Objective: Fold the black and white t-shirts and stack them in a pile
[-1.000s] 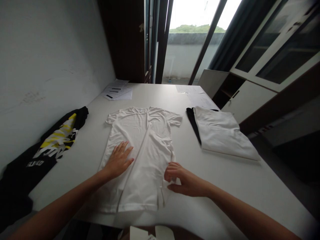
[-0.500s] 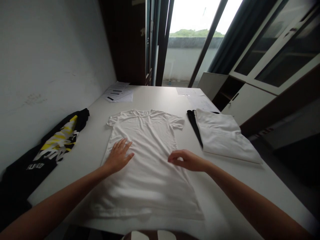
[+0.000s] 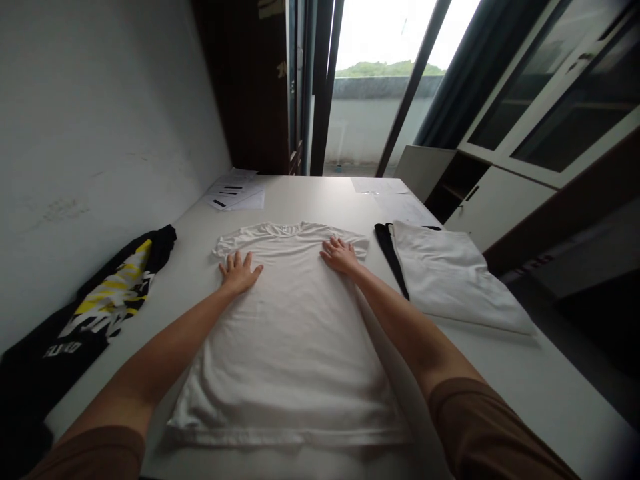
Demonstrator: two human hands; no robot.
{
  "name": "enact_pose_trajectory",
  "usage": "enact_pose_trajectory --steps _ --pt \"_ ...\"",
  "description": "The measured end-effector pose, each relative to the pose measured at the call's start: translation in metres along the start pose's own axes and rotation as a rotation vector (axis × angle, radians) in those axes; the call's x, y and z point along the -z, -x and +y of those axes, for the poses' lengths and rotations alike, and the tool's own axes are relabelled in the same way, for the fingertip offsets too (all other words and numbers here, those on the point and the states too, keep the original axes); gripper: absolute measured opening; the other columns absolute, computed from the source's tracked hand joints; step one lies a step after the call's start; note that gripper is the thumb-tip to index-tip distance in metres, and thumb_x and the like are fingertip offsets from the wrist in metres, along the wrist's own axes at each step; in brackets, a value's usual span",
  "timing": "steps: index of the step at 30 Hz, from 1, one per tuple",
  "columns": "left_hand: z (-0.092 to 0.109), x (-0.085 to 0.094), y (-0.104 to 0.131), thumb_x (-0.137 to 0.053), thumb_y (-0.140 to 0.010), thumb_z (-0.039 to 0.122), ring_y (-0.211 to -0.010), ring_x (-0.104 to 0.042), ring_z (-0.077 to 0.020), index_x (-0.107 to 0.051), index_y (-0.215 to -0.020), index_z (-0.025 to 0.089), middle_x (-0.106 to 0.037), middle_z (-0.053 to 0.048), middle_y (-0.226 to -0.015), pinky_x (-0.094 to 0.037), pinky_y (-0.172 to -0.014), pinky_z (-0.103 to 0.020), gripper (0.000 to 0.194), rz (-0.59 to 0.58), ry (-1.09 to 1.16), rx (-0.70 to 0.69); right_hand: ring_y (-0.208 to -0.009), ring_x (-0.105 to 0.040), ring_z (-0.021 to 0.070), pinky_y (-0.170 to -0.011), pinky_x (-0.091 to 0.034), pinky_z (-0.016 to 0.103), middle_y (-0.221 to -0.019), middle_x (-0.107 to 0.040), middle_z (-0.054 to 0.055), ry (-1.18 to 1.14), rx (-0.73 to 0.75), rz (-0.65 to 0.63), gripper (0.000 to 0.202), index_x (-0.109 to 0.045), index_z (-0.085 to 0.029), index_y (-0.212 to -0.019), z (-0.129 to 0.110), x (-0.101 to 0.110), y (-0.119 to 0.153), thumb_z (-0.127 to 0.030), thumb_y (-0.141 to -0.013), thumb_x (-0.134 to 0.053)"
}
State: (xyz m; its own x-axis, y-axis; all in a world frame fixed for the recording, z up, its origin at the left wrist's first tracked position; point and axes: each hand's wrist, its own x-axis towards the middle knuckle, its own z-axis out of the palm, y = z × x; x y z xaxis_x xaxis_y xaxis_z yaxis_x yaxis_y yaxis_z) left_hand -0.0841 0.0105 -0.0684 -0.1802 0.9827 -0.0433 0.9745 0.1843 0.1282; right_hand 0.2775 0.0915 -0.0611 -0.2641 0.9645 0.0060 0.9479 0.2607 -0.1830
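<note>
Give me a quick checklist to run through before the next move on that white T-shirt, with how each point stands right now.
1. White T-shirt spread flat on the table, collar at the far end: ok.
2. Left hand lies flat and open on the shirt's left shoulder area: ok.
3. Right hand lies flat and open near the right sleeve: ok.
4. Cloth smooth: not ok, light creases show near the hem and sides.
5. Hem fully on the table: cannot tell, it lies at the near edge.
6. Folded white garment and black printed garment lie apart from the shirt: ok.
</note>
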Motion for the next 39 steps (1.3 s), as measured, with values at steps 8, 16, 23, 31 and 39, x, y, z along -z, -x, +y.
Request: enact_pose_trajectory --steps 8,16,23,31,39 --pt "-0.001 0.001 -0.047 -0.023 -0.096 0.076 -0.156 -0.004 -0.0463 -0.024 -0.165 0.026 -0.010 -0.016 -0.172 -0.003 -0.119 -0.072 0.086 -0.015 0.012 -0.013 -0.152 -0.025 0.0328 -0.122 -0.017 0.058 -0.165 -0.033 0.009 -0.046 0.045 0.044 0.059 -0.051 -0.027 -0.151 0.026 -0.006 -0.035 -0.058 -0.101 -0.046" --pt "0.017 0.041 -0.041 -0.040 -0.101 0.052 -0.156 -0.014 -0.0425 -0.037 -0.159 0.013 -0.025 -0.021 -0.167 -0.007 -0.122 -0.067 0.070 0.038 0.027 -0.174 -0.130 -0.044 0.0350 -0.109 -0.035 0.046 -0.140 -0.054 0.022 -0.018 -0.440 0.400 0.053 -0.055 -0.010 -0.141 0.071 0.017 -0.036 -0.042 -0.100 -0.045" --pt "0.114 0.027 0.101 -0.054 -0.099 0.040 -0.137 -0.045 -0.0180 -0.059 -0.138 0.030 -0.055 -0.001 -0.147 -0.031 -0.120 -0.031 0.040 -0.023 0.107 -0.766 -0.126 -0.048 0.0367 -0.104 -0.038 0.045 -0.134 -0.056 0.025 -0.037 -0.527 0.370 0.044 -0.059 -0.009 -0.126 0.081 0.015 -0.045 -0.037 -0.094 -0.053" --pt "0.181 0.012 0.227 -0.057 -0.098 0.046 -0.095 -0.056 -0.0248 -0.061 -0.126 0.020 -0.060 -0.009 -0.111 -0.045 -0.075 -0.039 0.038 0.003 0.092 -1.516 -0.106 -0.067 0.0283 -0.086 -0.046 0.034 -0.112 -0.072 0.017 -0.187 -0.506 0.270 0.060 -0.036 -0.016 -0.154 0.079 0.029 -0.039 -0.034 -0.099 -0.051" --pt "0.187 0.031 0.232 -0.057 -0.100 0.029 -0.096 -0.057 -0.0213 -0.066 -0.100 0.019 -0.063 -0.009 -0.102 -0.045 -0.086 -0.036 0.014 0.043 0.092 -1.707 -0.108 -0.067 0.0286 -0.089 -0.049 0.036 -0.120 -0.071 0.016 -0.072 -0.416 0.193 0.046 -0.057 -0.023 -0.143 0.078 0.025 -0.030 -0.027 -0.098 -0.051"
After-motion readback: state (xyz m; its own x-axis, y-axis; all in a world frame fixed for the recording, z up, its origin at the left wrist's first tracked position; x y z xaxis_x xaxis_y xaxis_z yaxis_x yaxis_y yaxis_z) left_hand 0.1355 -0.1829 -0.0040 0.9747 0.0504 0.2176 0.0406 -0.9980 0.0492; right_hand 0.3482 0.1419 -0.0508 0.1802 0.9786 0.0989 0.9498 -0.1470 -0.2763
